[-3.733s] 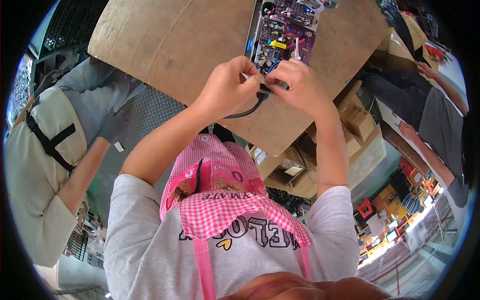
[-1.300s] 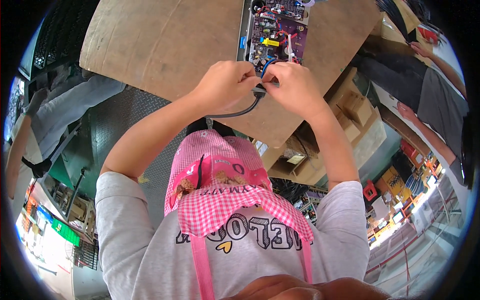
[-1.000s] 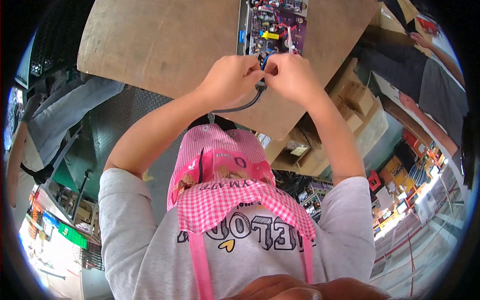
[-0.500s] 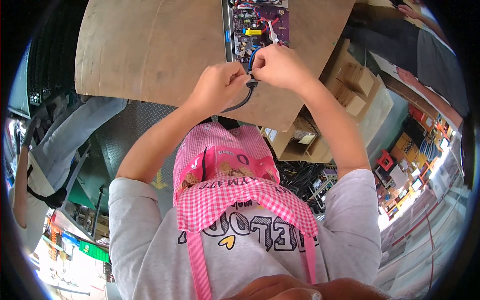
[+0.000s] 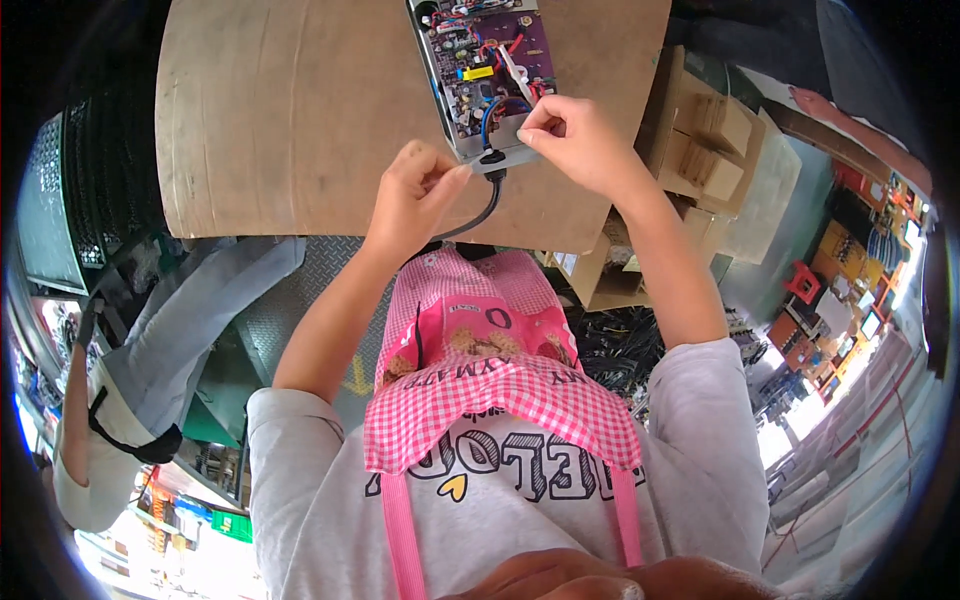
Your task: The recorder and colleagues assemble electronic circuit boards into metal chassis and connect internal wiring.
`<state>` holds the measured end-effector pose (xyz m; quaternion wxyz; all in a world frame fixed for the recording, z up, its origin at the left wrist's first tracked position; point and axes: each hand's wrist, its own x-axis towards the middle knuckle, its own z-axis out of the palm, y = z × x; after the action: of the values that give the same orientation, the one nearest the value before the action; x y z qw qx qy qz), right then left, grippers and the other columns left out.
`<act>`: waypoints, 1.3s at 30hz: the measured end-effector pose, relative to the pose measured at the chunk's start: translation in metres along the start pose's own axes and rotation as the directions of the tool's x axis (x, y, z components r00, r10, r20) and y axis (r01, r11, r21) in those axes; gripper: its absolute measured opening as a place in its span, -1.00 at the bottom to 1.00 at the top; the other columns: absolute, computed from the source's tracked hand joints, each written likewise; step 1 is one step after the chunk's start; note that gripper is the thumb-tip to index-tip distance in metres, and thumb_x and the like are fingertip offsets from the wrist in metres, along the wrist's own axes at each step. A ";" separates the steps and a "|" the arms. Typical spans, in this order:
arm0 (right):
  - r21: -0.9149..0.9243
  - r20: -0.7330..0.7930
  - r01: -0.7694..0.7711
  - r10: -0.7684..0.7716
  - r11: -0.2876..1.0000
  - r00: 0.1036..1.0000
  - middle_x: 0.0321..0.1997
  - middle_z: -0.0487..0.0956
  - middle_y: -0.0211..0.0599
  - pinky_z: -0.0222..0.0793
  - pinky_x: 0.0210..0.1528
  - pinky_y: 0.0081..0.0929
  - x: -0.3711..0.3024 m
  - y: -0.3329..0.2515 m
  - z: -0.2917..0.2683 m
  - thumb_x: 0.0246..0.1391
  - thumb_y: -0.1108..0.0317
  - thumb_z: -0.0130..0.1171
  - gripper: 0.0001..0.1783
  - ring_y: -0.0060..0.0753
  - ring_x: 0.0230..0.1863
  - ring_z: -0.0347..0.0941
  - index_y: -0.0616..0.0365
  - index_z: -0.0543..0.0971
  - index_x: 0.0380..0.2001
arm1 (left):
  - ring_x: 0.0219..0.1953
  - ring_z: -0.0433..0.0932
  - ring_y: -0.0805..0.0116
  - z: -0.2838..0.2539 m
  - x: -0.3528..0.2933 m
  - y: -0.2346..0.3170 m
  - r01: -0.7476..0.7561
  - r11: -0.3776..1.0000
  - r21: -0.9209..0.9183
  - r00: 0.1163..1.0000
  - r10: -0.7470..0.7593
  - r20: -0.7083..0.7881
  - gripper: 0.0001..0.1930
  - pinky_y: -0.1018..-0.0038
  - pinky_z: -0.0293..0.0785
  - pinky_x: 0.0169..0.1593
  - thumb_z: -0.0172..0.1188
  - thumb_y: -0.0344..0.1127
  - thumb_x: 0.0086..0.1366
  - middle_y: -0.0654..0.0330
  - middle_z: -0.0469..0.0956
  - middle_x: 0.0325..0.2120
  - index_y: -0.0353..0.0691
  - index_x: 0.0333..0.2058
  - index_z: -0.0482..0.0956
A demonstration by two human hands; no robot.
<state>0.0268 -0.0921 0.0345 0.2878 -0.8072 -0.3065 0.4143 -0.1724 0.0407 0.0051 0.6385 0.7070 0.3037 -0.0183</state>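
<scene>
An open metal chassis (image 5: pixel 424 75) with a purple circuit board (image 5: pixel 535 50) sits on the table in front of me. Through its near edge passes a black cable grommet (image 5: pixel 492 159), from which a black cable (image 5: pixel 482 217) curves down and left. Blue wires (image 5: pixel 486 125) loop up from it inside. My left hand (image 5: pixel 412 195) is closed beside the near left corner, thumb tip close to the edge. At the near right side, my right hand (image 5: pixel 580 145) is pinched by the chassis wall. What either hand's fingertips hold, if anything, is hidden.
The brown table (image 5: pixel 290 110) ends just this side of the chassis. Cardboard boxes (image 5: pixel 700 150) stand off its right edge, with a heap of black cables (image 5: pixel 615 350) below. One person's legs (image 5: pixel 215 305) are at left; another person's arm (image 5: pixel 850 125) is at right.
Both hands have come off the grommet and moved apart, left hand leftward, right hand rightward. The grommet and cable now show uncovered. The chassis appears further left and tilted, as the view shifted too.
</scene>
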 end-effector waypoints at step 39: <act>-0.393 0.038 0.137 -0.133 0.909 0.990 -0.51 0.59 -0.20 0.43 -0.33 -0.20 0.007 -0.020 0.026 -0.14 0.33 0.16 -0.89 -0.07 -0.40 0.54 0.11 0.57 -0.53 | -0.65 0.15 0.45 0.032 0.035 0.045 0.048 0.050 -0.998 0.829 -0.559 0.012 -0.73 0.32 0.39 -0.40 -0.14 -0.26 0.45 0.33 0.15 -0.68 -0.15 -0.48 0.17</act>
<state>0.0030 -0.0683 0.0322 0.1456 -0.8233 -0.4401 0.3277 -0.1120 0.0252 0.0246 0.8445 0.0132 0.5023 0.1853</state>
